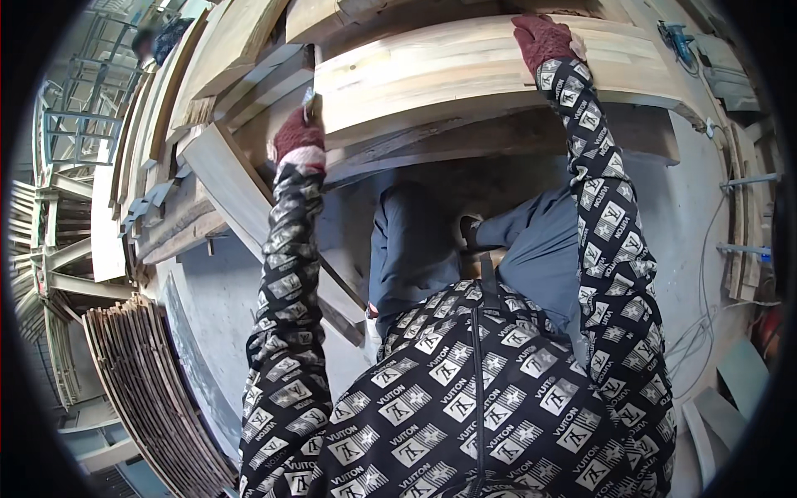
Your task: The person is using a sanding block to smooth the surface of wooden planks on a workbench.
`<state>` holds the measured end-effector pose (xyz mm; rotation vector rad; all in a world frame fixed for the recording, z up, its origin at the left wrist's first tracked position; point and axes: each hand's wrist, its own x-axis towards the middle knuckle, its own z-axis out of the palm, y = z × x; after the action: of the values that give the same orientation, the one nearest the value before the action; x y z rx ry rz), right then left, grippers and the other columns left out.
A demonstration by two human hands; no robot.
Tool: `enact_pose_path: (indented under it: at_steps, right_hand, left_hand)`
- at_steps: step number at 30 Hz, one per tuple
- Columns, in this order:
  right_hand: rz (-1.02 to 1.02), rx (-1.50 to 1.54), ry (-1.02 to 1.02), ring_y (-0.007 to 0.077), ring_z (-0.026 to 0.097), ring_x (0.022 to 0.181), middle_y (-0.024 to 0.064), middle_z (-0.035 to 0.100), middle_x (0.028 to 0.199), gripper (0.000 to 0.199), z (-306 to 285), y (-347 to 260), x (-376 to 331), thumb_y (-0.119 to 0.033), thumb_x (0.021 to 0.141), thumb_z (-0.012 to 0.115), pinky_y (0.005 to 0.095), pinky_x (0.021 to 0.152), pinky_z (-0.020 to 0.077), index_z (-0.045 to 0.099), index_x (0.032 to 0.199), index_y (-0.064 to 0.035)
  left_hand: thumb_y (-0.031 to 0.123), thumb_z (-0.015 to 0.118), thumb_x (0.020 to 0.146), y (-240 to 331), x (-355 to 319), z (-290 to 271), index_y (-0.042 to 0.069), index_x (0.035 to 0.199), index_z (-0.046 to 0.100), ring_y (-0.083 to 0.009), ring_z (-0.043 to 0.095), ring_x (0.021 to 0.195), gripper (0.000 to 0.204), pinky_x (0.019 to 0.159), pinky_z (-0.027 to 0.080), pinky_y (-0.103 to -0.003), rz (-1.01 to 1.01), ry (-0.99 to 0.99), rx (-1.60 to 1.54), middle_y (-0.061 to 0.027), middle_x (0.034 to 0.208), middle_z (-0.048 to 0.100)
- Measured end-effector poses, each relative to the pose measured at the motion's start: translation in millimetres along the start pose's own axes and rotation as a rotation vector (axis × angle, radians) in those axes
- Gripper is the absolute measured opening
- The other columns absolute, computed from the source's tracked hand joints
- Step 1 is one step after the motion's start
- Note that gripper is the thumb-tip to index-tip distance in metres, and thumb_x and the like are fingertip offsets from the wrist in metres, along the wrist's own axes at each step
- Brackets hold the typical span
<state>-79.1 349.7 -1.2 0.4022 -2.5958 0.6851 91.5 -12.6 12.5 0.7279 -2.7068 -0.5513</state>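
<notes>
Our left hand (298,135) curls beside the pale board (432,70), right hand (541,41) over it; grips unclear. We judge this alignment; next calls for steadiness.

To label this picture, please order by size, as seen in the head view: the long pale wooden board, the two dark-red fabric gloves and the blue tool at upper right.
1. Long pale wooden board
2. Left dark-red fabric glove and right glove: too alike to rank
3. Blue tool

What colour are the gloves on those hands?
The gloves are dark red, best seen in the head view.
</notes>
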Motion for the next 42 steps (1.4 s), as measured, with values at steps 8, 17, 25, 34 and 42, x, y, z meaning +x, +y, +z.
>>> enact_pose_path:
  at_steps: [8, 17, 25, 34, 42]
  right_hand:
    - [-0.058, 0.074, 0.045, 0.0314, 0.056, 0.114, 0.0087, 0.064, 0.118, 0.025, 22.9, 19.6, -4.1, -0.024, 0.087, 0.064, 0.0397, 0.102, 0.0425, 0.068, 0.111, -0.0181]
    - [-0.074, 0.025, 0.052, 0.0312, 0.053, 0.119, 0.0083, 0.062, 0.123, 0.028, 20.2, 24.2, -3.6, -0.026, 0.088, 0.063, 0.0405, 0.104, 0.04, 0.066, 0.114, -0.0182]
    - [-0.088, 0.041, 0.146, 0.034, 0.058, 0.101, 0.0118, 0.066, 0.107, 0.021, 7.2, 12.3, -5.4, -0.024, 0.083, 0.064, 0.0425, 0.09, 0.0458, 0.068, 0.102, -0.0145]
    - [-0.037, -0.003, 0.03, 0.0344, 0.053, 0.116, 0.0105, 0.06, 0.125, 0.029, 14.5, 17.4, -4.2, -0.029, 0.089, 0.06, 0.0408, 0.102, 0.0412, 0.065, 0.116, -0.021]
    - [-0.086, 0.133, 0.195, 0.0359, 0.061, 0.089, 0.0132, 0.068, 0.094, 0.019, -8.1, -19.7, -4.6, -0.015, 0.076, 0.064, 0.0445, 0.08, 0.0496, 0.069, 0.094, -0.01]
  left_hand:
    - [0.014, 0.05, 0.088, 174.1, -77.5, 133.4, 0.009, 0.098, 0.057, -0.0234, 0.055, 0.096, 0.013, 0.087, 0.043, -0.041, 0.737, 0.353, 0.052, -0.0081, 0.095, 0.057]
    - [-0.008, 0.051, 0.072, 36.7, -56.9, 36.9, 0.01, 0.11, 0.058, -0.0361, 0.056, 0.102, 0.042, 0.087, 0.043, -0.044, 0.634, 0.244, -0.046, -0.0159, 0.106, 0.06]
    - [0.012, 0.056, 0.08, 92.5, -49.7, 63.0, 0.011, 0.11, 0.057, -0.0325, 0.056, 0.098, 0.03, 0.083, 0.047, -0.039, 0.293, 0.093, 0.017, -0.0141, 0.099, 0.057]
    - [0.006, 0.053, 0.078, 125.0, -66.9, 85.5, 0.013, 0.099, 0.059, -0.0319, 0.057, 0.095, 0.023, 0.083, 0.045, -0.041, 0.782, 0.235, -0.174, -0.0107, 0.101, 0.06]
    - [0.023, 0.068, 0.078, 31.8, 6.9, 3.5, 0.021, 0.118, 0.06, -0.035, 0.065, 0.097, 0.04, 0.082, 0.05, -0.043, -0.067, -0.022, 0.055, -0.0192, 0.1, 0.067]
